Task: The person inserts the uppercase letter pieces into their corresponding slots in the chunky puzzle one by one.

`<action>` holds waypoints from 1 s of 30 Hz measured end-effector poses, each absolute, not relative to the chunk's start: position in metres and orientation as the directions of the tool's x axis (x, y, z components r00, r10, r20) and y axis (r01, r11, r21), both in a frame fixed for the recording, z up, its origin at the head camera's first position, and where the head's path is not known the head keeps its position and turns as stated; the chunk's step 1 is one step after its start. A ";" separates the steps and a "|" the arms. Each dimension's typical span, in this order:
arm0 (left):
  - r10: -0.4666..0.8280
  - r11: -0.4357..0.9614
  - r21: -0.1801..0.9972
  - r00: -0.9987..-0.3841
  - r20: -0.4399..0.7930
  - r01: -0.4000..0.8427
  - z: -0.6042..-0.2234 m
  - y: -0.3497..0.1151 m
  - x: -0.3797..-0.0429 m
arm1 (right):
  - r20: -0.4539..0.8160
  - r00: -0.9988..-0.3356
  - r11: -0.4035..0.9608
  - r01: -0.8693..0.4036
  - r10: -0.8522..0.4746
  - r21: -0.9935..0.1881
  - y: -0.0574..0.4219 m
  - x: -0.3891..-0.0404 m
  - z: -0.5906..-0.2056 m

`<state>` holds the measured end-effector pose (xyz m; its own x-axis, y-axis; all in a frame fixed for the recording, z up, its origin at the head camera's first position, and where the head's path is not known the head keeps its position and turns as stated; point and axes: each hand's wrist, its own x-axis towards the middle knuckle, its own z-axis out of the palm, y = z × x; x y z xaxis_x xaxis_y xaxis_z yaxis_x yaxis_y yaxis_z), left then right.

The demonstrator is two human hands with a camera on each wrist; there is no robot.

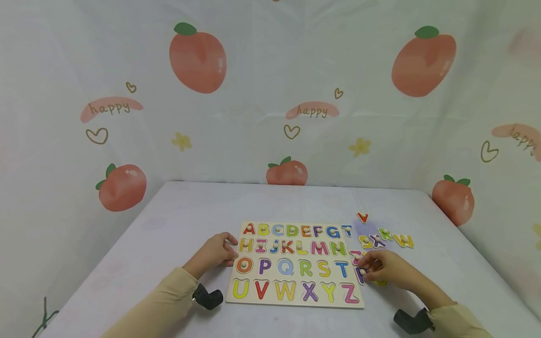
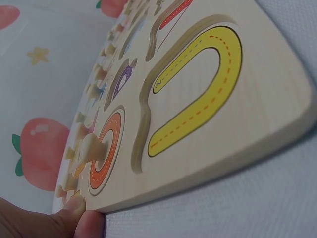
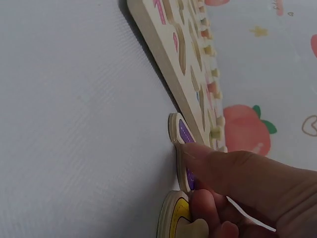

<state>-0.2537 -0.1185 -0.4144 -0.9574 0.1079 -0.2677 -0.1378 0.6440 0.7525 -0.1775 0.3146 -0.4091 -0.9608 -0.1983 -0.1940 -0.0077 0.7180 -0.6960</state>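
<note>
A wooden alphabet puzzle board (image 1: 291, 303) lies on the table, with knobbed letters seated from A through O. At its left edge my left hand (image 1: 214, 253) rests, fingertips touching the wood beside the H and O; the left wrist view shows the thumb (image 2: 74, 208) at that edge. Just off the right edge, my right hand (image 1: 390, 270) pinches a purple letter P piece (image 3: 184, 130) between thumb and finger. The P (image 1: 360, 277) stands tilted against the board's side. Under the right hand lies a yellow letter piece (image 3: 174, 214) with a knob, partly hidden.
Right of the board lie loose letters: a red V (image 1: 362, 217), green R (image 1: 385, 234), yellow W (image 1: 403, 241), yellow S (image 1: 366, 241), purple X (image 1: 377, 241) and pink Z (image 1: 356, 256). A white printed cloth (image 1: 253, 141) hangs behind the table.
</note>
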 end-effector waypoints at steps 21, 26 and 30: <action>0.119 0.638 0.760 -0.960 -0.254 -0.122 -0.416 -0.118 -0.254 | -0.099 -0.957 0.702 -0.126 -0.271 -0.700 0.303 -0.181 -0.377; 0.110 0.635 0.760 -0.958 -0.264 -0.137 -0.417 -0.120 -0.255 | -0.045 -0.964 0.669 -0.148 -0.262 -0.728 0.282 -0.191 -0.364; 0.111 0.632 0.763 -0.959 -0.260 -0.134 -0.418 -0.120 -0.255 | 0.002 -0.971 0.672 -0.168 -0.240 -0.721 0.260 -0.198 -0.360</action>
